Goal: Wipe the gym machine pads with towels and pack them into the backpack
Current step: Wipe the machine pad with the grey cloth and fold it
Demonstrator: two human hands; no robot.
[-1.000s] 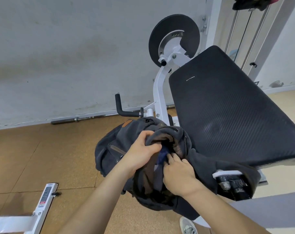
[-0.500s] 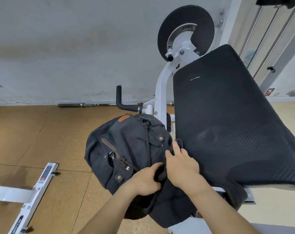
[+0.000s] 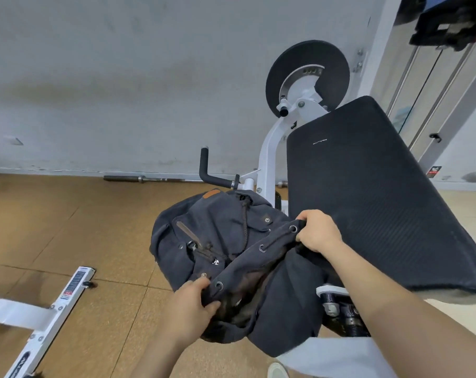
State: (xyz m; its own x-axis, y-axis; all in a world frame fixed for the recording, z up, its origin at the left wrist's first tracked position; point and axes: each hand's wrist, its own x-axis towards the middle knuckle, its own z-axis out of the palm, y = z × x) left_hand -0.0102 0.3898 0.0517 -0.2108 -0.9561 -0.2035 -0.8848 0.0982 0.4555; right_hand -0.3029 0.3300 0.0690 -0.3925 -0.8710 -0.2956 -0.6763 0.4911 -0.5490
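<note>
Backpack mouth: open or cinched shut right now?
Open. The left hand and right hand each grip the eyelet rim of the backpack, stretching it apart; the dark interior shows between them.

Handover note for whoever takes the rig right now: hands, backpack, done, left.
Left hand grips the near end of the backpack mouth rim; right hand grips the far end, stretching it open.
Backpack hangs beside the black machine pad, above the floor.
No towel in view; the dark inside of the bag doesn't show whether any is packed.
Left: confirm towels are inside, pull the drawstring, close the bag.
</note>
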